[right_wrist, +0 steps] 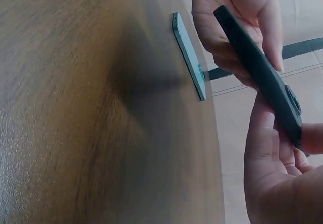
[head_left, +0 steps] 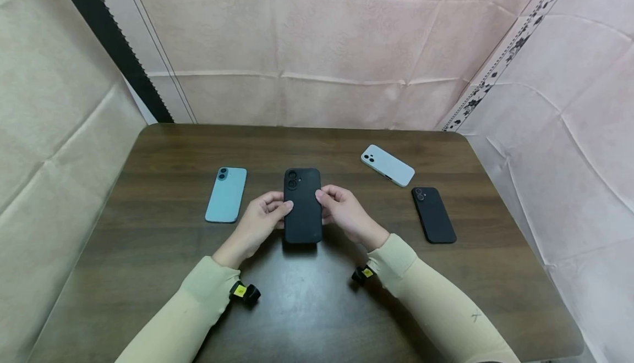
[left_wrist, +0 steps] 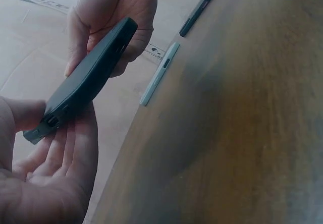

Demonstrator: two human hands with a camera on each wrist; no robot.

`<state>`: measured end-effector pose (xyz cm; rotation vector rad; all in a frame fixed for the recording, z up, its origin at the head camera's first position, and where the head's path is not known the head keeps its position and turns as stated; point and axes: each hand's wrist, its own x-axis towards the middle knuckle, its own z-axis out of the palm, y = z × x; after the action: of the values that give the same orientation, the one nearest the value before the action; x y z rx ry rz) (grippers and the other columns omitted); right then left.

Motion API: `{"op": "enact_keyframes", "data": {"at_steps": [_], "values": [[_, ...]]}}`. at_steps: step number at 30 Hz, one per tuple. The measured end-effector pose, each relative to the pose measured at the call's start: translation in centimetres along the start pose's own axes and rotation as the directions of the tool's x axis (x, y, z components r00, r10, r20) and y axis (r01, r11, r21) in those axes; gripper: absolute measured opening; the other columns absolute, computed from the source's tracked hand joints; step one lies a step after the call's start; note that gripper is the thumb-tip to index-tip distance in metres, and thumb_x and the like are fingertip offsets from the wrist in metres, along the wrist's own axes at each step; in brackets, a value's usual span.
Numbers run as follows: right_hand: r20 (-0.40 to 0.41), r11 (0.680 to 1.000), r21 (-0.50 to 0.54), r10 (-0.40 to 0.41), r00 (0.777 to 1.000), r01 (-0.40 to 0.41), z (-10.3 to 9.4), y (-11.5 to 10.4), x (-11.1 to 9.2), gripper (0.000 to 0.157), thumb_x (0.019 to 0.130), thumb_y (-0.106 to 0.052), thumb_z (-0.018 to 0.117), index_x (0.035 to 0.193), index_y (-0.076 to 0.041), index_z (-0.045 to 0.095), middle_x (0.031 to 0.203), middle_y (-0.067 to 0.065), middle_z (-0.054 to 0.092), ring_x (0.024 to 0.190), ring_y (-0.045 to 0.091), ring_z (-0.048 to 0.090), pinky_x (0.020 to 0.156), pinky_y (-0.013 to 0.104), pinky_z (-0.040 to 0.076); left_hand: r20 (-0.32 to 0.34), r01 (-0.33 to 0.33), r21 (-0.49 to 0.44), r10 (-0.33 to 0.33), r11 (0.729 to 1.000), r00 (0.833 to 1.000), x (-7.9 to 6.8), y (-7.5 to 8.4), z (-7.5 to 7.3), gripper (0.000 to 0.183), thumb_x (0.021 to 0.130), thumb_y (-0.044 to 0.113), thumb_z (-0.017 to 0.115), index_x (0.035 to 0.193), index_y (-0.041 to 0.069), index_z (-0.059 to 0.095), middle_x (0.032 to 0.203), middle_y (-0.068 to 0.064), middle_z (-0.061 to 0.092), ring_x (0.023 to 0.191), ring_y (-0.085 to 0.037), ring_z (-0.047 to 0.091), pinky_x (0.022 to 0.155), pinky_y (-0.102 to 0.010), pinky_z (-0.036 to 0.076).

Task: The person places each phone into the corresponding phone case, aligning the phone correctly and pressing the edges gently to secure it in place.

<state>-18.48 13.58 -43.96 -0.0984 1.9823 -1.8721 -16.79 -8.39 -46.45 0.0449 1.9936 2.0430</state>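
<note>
Both hands hold a matte black phone [head_left: 302, 214] above the middle of the table, its back with two round lenses facing up. My left hand [head_left: 260, 217] pinches its left edge, thumb on the back and fingers beneath. At the opposite edge, my right hand [head_left: 350, 214] pinches it the same way. Seen from the left wrist, the phone [left_wrist: 86, 77] is tilted, with a small cutout along its side. The right wrist view shows the raised lens area on the phone [right_wrist: 260, 72] near the right thumb. The screen side is hidden.
A light blue phone [head_left: 227, 194] lies left of the hands. Toward the back right is a pale phone [head_left: 388, 165], and closer on the right a black phone [head_left: 433, 215]. All rest on the brown wooden table [head_left: 173, 148]. Pale creased cloth [head_left: 346, 38] hangs around it.
</note>
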Motion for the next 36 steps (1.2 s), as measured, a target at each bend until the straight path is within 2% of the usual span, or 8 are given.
{"op": "enact_keyframes", "data": {"at_steps": [4, 8, 11, 17, 24, 31, 36], "values": [[0.028, 0.999, -0.028, 0.015, 0.999, -0.014, 0.2, 0.0, -0.2, 0.025, 0.102, -0.025, 0.052, 0.107, -0.003, 0.061, 0.092, 0.012, 0.065, 0.075, 0.025, 0.065, 0.070, 0.041, 0.056, -0.069, -0.027, 0.009, 0.028, 1.000, 0.997, 0.4, 0.5, -0.2, 0.050, 0.093, 0.040, 0.064, 0.131, 0.008, 0.053, 0.114, -0.010, 0.067, 0.098, -0.023, 0.064, 0.080, -0.035, 0.055], [0.064, 0.998, -0.049, 0.032, 0.997, -0.029, 0.4, 0.0, -0.4, 0.026, 0.102, -0.025, 0.052, 0.110, -0.001, 0.060, 0.091, 0.010, 0.065, 0.076, 0.025, 0.066, 0.071, 0.041, 0.056, -0.103, -0.051, -0.010, 0.049, 0.999, 0.993, 0.7, 1.2, -0.5, 0.052, 0.094, 0.040, 0.062, 0.131, 0.005, 0.054, 0.116, -0.012, 0.066, 0.095, -0.023, 0.066, 0.081, -0.037, 0.055], [0.065, 0.998, -0.055, 0.029, 0.997, -0.025, 0.5, 0.1, -0.5, 0.026, 0.101, -0.026, 0.054, 0.109, -0.002, 0.061, 0.091, 0.010, 0.065, 0.076, 0.025, 0.066, 0.070, 0.040, 0.056, -0.128, -0.054, 0.001, 0.053, 0.999, 0.990, 0.8, 1.5, -0.5, 0.052, 0.093, 0.044, 0.063, 0.126, 0.004, 0.058, 0.112, -0.012, 0.068, 0.092, -0.024, 0.067, 0.080, -0.038, 0.055], [0.074, 0.998, -0.061, 0.023, 0.997, -0.019, 0.7, 0.2, -0.5, 0.026, 0.101, -0.027, 0.054, 0.104, -0.002, 0.062, 0.091, 0.012, 0.064, 0.075, 0.026, 0.066, 0.070, 0.040, 0.056, -0.191, -0.054, 0.044, 0.061, 0.998, 0.980, 1.0, 1.4, -0.4, 0.047, 0.090, 0.049, 0.064, 0.113, 0.008, 0.067, 0.100, -0.010, 0.071, 0.084, -0.025, 0.066, 0.072, -0.033, 0.057], [0.082, 0.997, -0.074, 0.013, 0.997, -0.007, 0.7, 0.0, -0.5, 0.024, 0.101, -0.026, 0.053, 0.103, -0.004, 0.063, 0.093, 0.014, 0.063, 0.076, 0.027, 0.065, 0.070, 0.041, 0.056, -0.209, -0.078, 0.091, 0.096, 0.993, 0.973, 0.9, 1.4, -0.4, 0.044, 0.090, 0.049, 0.064, 0.107, 0.009, 0.068, 0.096, -0.008, 0.071, 0.079, -0.024, 0.065, 0.076, -0.043, 0.056], [0.089, 0.997, -0.080, 0.017, 0.996, -0.010, 0.7, -0.1, -0.4, 0.024, 0.101, -0.027, 0.054, 0.101, -0.004, 0.062, 0.092, 0.013, 0.064, 0.076, 0.027, 0.066, 0.071, 0.042, 0.057, -0.207, -0.080, 0.108, 0.101, 0.991, 0.973, 0.8, 1.5, -0.6, 0.043, 0.090, 0.048, 0.064, 0.107, 0.009, 0.068, 0.096, -0.009, 0.071, 0.079, -0.025, 0.066, 0.073, -0.037, 0.057], [0.084, 0.996, -0.092, 0.022, 0.996, -0.014, 0.9, -0.3, -0.3, 0.024, 0.101, -0.026, 0.054, 0.100, -0.004, 0.062, 0.091, 0.013, 0.064, 0.076, 0.027, 0.066, 0.070, 0.042, 0.057, -0.217, -0.067, 0.125, 0.093, 0.990, 0.972, 0.8, 1.6, -0.7, 0.042, 0.091, 0.048, 0.063, 0.108, 0.009, 0.068, 0.098, -0.008, 0.071, 0.080, -0.024, 0.065, 0.077, -0.044, 0.056]]}}
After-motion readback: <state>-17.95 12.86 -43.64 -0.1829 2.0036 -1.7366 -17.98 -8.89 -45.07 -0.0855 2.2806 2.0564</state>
